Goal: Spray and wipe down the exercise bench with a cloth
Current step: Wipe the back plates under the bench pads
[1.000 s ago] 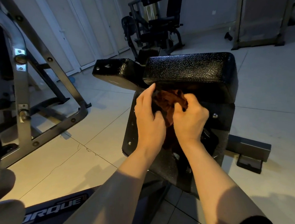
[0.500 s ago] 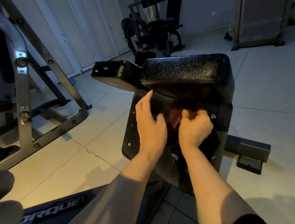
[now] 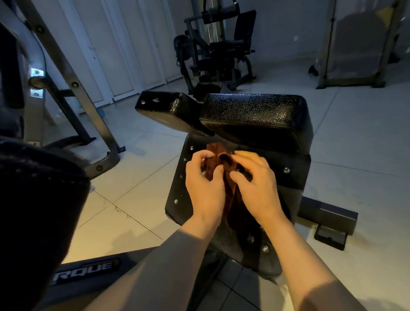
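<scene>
Partly, hands [image 3: 231, 182] hide the cloth [image 3: 219, 161].

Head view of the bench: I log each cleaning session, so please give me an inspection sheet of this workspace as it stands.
Surface: black exercise bench, back panel with bolts facing the camera, textured pad above it.
Job's things: brown cloth bunched against the panel just below the pad; no spray bottle seen.
Clutter: nothing seen on the tiled floor near the bench.
Grippers: left hand and right hand both grip the cloth, fingers curled into it.
Cables: thin cables on the weight machine behind; none near the bench.
Surroundings: grey metal frame at left, white doors, dim light.
</scene>
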`<state>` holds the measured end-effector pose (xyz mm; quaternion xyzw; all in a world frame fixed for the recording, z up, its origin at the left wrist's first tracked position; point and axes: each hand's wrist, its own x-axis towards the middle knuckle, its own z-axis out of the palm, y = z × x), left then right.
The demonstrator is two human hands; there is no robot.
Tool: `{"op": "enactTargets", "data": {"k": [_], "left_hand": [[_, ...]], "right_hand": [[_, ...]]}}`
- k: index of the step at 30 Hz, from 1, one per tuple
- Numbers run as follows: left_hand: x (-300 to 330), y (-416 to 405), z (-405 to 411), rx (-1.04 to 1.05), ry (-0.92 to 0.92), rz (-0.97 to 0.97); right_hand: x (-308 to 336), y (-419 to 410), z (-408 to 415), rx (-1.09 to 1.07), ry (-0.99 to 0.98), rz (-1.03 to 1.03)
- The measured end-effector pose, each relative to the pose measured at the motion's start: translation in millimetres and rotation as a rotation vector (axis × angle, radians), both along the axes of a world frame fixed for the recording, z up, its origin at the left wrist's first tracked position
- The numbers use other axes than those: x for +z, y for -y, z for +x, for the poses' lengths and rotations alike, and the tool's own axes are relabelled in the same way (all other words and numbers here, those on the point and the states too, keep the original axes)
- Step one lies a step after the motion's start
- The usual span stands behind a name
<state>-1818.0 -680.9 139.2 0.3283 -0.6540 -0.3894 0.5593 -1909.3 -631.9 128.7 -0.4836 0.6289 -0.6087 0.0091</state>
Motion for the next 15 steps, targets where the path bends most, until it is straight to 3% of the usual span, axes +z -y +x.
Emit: {"op": "enactTargets", "data": {"k": [3,5,10,15], "left_hand": [[2.0,-10.8,-12.4,0.110,0.014,-0.198],[0.8,-15.1,-24.7,0.124,0.010,-0.286],[-7.2,-6.7,-57.6,0.115,-0.014,-0.325],[-13.2,4.2,-82.0,0.237,-0.056,-0.378]], "right_hand": [[-13.8,-15.2,-11.9,-0.430,-0.341,-0.097],[-20.9,-21.8,-22.1,-0.587,-0.465,-0.113],[-20.1,-21.0,-37.5,-0.625,-0.561,-0.101],[-27.0,-12.3,-50.2,-0.614,-0.591,-0.145]]}}
